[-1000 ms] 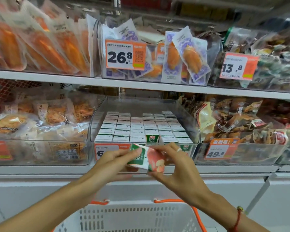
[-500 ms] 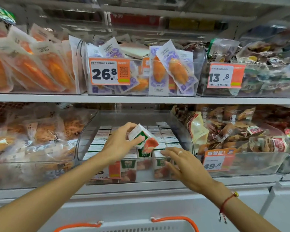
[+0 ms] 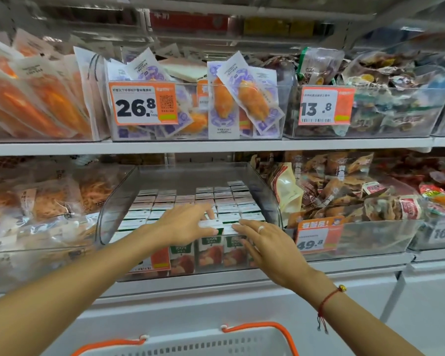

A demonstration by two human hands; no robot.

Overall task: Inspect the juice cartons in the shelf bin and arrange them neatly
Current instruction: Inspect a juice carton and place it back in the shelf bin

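A clear plastic shelf bin (image 3: 265, 186) on the lower shelf holds several rows of small juice cartons (image 3: 224, 199), white on top, with green and red apple fronts showing through the bin's front wall. My left hand (image 3: 188, 224) lies flat over the front cartons, fingers straight and spread. My right hand (image 3: 265, 242) reaches in beside it from the right, fingers straight, its fingertips touching the top of the front-row carton (image 3: 211, 224) between the two hands. Neither hand grips anything.
Clear bins of bagged snacks flank the juice bin: one on the left (image 3: 36, 222), one on the right (image 3: 344, 201) with an orange 49.8 tag (image 3: 316, 237). The shelf above carries packets behind 26.8 (image 3: 144, 104) and 13.8 tags. A white basket with orange handles (image 3: 257, 330) sits below.
The carton I held in front of the bin went into the front row. Both hands let go and now lie flat on the carton tops. The view has tilted upward.
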